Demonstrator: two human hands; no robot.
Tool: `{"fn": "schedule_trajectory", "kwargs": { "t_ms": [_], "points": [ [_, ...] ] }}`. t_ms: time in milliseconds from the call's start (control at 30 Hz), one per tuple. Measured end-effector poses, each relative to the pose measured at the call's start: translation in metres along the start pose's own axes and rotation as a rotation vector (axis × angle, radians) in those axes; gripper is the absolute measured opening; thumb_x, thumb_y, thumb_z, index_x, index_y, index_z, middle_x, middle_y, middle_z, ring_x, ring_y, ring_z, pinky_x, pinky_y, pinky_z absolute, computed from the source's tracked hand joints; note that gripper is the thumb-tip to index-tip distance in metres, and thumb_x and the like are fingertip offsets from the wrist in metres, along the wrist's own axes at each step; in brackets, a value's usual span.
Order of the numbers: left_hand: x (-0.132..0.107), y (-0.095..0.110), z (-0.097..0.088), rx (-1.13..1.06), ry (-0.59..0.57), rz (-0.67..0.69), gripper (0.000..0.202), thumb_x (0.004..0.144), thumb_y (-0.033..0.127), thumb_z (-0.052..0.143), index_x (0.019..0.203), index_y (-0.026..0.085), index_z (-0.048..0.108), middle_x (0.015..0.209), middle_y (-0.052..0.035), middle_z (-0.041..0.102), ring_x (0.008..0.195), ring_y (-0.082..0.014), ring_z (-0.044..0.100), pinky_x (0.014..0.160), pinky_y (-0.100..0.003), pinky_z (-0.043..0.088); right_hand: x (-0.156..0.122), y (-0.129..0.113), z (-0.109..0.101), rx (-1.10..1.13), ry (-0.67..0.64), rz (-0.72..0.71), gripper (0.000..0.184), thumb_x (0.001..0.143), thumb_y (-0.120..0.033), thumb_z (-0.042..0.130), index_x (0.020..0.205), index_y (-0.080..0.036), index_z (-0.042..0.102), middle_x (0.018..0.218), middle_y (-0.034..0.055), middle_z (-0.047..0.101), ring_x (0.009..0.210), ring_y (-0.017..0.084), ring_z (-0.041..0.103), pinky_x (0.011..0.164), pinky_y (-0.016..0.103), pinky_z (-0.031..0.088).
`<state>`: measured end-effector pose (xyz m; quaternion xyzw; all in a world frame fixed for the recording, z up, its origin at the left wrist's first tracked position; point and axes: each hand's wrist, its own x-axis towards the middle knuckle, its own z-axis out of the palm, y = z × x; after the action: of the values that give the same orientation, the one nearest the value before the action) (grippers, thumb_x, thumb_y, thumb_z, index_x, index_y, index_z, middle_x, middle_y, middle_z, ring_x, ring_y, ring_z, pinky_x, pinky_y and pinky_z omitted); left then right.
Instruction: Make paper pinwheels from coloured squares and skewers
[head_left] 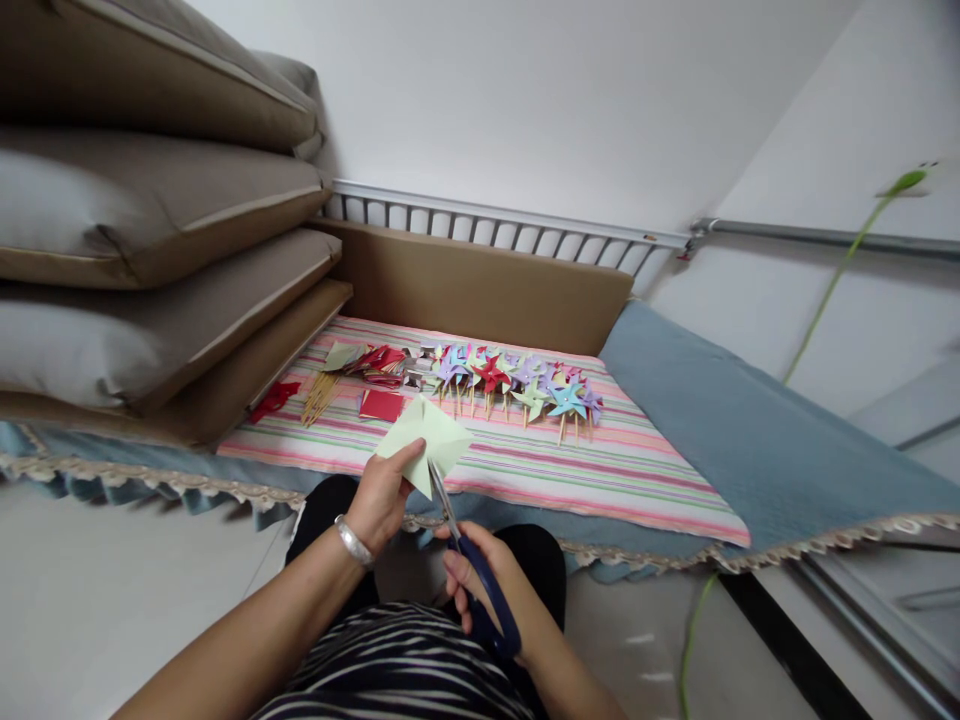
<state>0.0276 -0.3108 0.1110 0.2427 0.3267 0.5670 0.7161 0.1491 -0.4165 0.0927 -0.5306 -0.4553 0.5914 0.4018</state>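
Currently, left hand [384, 503] is pinching pale green paper [431, 438] at its left side, thumb lying on top, sheet hovering over near edge of striped cloth [600, 480]. Right hand [484, 575] is gripping blue-handled scissors [471, 550]. Scissors' long axis is running forward and slightly left from right hand, blades meeting paper's near corner. Left hand is sitting nearer paper; pinwheels [528, 371] are standing beyond, rightward.
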Motion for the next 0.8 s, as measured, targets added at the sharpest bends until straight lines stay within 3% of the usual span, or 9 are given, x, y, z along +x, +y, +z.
{"fn": "schedule_trajectory", "kwargs": {
  "t_ms": [400,800],
  "points": [
    [-0.002,-0.006,0.000,0.009,0.022,-0.016,0.029,0.061,0.018,0.073,0.088,0.009,0.066,0.085,-0.0099,0.070,0.069,-0.0189,0.065,0.061,-0.027,0.051,0.002,0.004,-0.002,0.001,0.015,0.018,0.059,0.065,-0.058,0.062,0.105,-0.017,0.050,0.055,-0.0064,0.050,0.037,0.005,0.043,0.032,0.016,0.037],
    [-0.003,-0.006,0.002,-0.033,-0.003,-0.002,0.034,0.063,0.016,0.071,0.095,0.010,0.064,0.090,-0.0095,0.070,0.074,-0.0203,0.066,0.068,-0.030,0.052,0.004,0.008,-0.001,0.026,0.055,0.046,0.064,0.060,-0.059,0.065,0.108,-0.017,0.052,0.052,-0.0068,0.050,0.034,0.005,0.043,0.029,0.016,0.036]
  ]
}}
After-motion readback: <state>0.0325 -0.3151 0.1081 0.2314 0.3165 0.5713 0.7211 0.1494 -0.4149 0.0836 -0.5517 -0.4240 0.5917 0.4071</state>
